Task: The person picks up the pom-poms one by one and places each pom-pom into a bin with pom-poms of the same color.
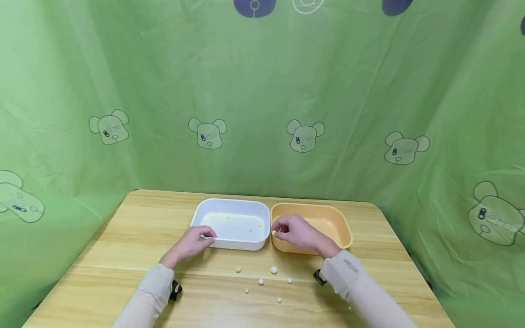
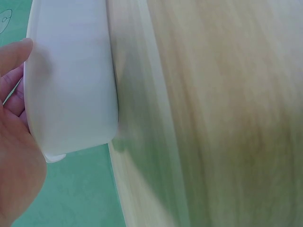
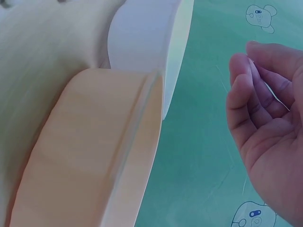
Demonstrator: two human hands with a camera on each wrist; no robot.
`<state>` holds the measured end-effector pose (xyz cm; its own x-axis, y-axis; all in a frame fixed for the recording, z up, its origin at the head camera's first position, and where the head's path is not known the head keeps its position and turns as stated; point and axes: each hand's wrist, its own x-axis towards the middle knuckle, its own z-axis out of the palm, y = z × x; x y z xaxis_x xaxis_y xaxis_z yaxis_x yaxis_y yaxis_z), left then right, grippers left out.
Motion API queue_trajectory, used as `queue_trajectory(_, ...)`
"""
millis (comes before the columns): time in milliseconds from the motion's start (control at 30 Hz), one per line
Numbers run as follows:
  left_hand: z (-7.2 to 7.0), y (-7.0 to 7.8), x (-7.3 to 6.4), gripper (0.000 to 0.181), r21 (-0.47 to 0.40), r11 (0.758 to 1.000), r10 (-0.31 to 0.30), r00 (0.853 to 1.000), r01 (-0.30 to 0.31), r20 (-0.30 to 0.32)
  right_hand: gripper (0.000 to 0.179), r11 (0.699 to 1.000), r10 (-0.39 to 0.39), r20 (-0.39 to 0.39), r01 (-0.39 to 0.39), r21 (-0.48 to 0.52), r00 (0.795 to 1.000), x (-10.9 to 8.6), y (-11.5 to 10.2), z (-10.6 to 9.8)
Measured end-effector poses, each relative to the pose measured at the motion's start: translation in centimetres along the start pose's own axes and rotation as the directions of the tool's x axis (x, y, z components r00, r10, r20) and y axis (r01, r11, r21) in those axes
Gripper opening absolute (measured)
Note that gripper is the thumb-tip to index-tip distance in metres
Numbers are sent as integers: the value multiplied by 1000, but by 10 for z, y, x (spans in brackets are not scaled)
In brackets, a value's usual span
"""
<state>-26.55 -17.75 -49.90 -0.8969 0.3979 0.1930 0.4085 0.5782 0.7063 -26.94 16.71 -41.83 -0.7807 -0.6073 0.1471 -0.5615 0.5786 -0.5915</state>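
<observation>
Lower centre: the left hand (image 1: 191,241) pinches the white tray (image 1: 239,245), likely light, stiff, best rim-held; the right hand (image 1: 298,231) curls nearly closed, contents unclear.

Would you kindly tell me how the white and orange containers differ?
The white container stands left of the orange container. The left hand grips the white one's near rim; the right hand hovers over the orange one. Both are open-topped with rounded corners.

Trays (image 1: 239,244) smooth plastic; tabletop (image 1: 213,303) wood-grained; backdrop (image 1: 254,82) creased cloth.
</observation>
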Motion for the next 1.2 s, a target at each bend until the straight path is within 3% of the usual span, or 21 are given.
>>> queue_trajectory(233, 1, -2, 0, 13, 4, 1000, 0, 1000, 0, -1, 10, 999, -38, -4, 38, -39, 999, 14, -3, 1)
queue_trajectory(467, 1, -2, 0, 7, -4, 1000, -6, 1000, 6, 4, 9, 998, -19, 27, 21, -65, 999, 27, -3, 4)
queue_trajectory(700, 1, -1, 0, 13, -5, 1000, -9, 1000, 9, 3, 11, 998, 4, 49, -1, -61, 999, 37, -2, 8)
queue_trajectory(1200, 0, -1, 0, 9, 8, 1000, -4, 1000, 4, -2, 13, 996, 69, 81, -73, 47, 994, 59, -1, 16)
